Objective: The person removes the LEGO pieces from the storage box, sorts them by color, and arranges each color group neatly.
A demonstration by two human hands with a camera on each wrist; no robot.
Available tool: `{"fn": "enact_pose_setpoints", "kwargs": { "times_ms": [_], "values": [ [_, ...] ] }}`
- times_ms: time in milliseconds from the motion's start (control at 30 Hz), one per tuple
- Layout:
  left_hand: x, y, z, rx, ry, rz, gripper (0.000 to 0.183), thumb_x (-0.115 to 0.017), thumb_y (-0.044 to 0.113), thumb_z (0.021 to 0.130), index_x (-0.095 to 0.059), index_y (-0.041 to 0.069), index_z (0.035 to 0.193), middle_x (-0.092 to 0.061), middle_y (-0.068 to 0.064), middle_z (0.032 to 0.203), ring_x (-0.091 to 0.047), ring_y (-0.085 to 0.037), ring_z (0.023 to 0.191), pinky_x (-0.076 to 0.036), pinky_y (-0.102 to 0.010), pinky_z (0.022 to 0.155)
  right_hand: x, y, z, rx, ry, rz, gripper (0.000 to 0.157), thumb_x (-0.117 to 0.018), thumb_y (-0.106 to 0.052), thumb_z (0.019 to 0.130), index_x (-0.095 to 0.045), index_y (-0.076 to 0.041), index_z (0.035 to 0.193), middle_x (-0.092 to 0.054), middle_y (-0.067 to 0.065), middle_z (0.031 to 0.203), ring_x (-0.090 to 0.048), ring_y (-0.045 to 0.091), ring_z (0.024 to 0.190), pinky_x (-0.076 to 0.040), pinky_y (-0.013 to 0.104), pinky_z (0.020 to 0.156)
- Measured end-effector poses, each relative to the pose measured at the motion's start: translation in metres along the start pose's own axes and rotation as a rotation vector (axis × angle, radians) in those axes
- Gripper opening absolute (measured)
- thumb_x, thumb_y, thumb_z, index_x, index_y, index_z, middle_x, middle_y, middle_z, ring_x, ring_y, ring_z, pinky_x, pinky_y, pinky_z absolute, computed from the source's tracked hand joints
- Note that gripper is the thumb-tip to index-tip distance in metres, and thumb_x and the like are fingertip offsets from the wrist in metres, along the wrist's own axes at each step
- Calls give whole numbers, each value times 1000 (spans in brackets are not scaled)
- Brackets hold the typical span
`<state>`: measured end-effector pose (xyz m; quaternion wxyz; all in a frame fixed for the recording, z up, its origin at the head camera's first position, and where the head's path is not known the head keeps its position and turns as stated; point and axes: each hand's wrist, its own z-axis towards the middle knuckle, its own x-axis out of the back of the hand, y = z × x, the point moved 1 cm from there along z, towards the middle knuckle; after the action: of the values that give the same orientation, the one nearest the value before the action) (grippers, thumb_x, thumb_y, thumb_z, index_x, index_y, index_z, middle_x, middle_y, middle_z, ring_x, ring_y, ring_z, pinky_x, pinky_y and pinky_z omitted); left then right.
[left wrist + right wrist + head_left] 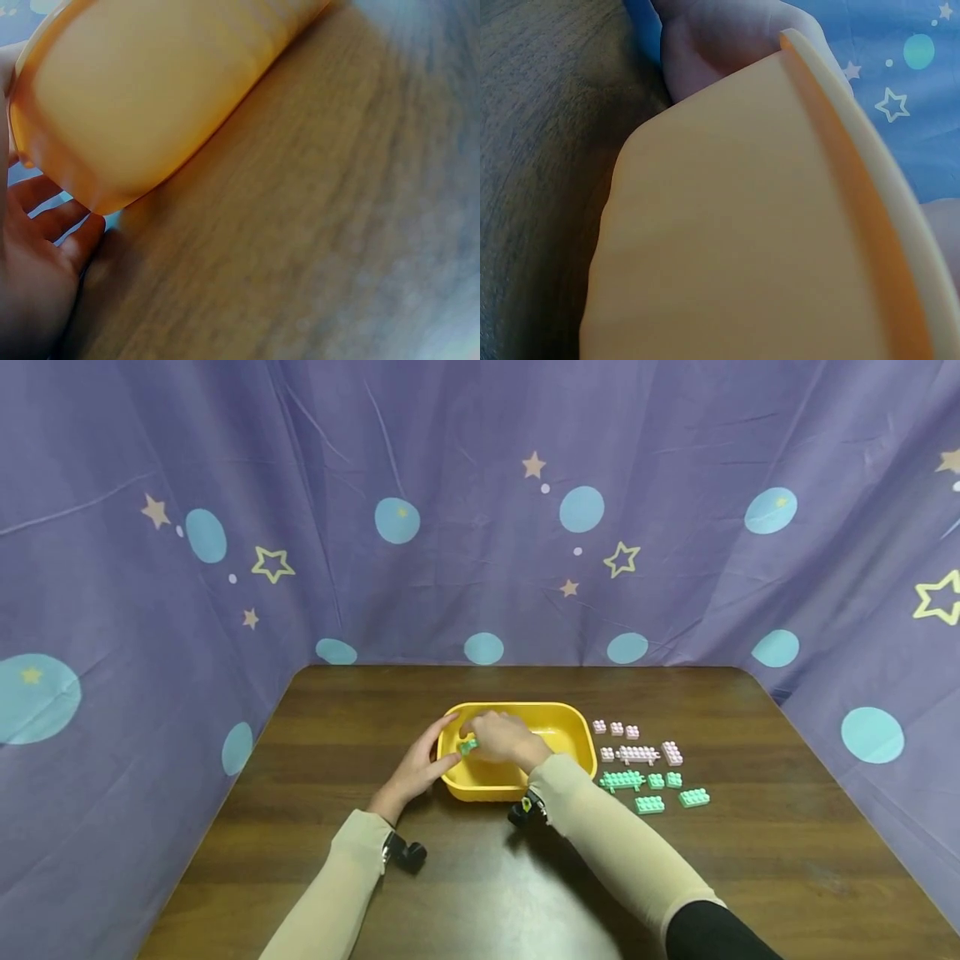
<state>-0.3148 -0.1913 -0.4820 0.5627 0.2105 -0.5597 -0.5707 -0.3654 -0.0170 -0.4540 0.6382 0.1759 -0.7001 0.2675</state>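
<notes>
A yellow plastic bin stands on the table. My left hand holds its left end, with thumb and index finger over the rim and the other fingers against the outside, as the left wrist view shows. Inside the bin, toward its left end, my right hand reaches down and pinches a small green toy brick. The right fingertips are partly hidden. In the right wrist view, the bin's outer wall covers most of the right hand's work.
Right of the bin lie several pink bricks and a long pink piece. Nearer me are several green bricks and a long green piece. The wooden table ends at a patterned purple curtain.
</notes>
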Motion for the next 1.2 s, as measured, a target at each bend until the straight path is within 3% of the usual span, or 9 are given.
{"fn": "enact_pose_setpoints", "kwargs": {
  "times_ms": [433,933,1200],
  "values": [
    [0,-2,-1,-4,0,-27,65,-62,0,91,-31,-6,148,-31,-30,152,-42,-49,130,-42,-60,101,-2,0,0,-3,-26,13,22,-71,-24,88,-73,-29,109,-71,-6,113,-67,24,98,-56,42,74],
    [0,-3,1,-27,-10,-59,66,-61,-1,91,-29,-9,147,-29,-33,151,-43,-53,128,-42,-62,99,0,0,2,9,-32,-14,22,-71,-24,87,-73,-30,108,-71,-4,113,-68,26,99,-57,43,72],
    [-1,-2,0,-35,-9,-59,66,-62,1,90,-29,-11,147,-30,-34,150,-41,-54,128,-40,-64,100,3,3,-6,28,-1,25,20,-69,-20,89,-75,-26,107,-71,-7,113,-67,24,100,-56,42,75]
  ]
}}
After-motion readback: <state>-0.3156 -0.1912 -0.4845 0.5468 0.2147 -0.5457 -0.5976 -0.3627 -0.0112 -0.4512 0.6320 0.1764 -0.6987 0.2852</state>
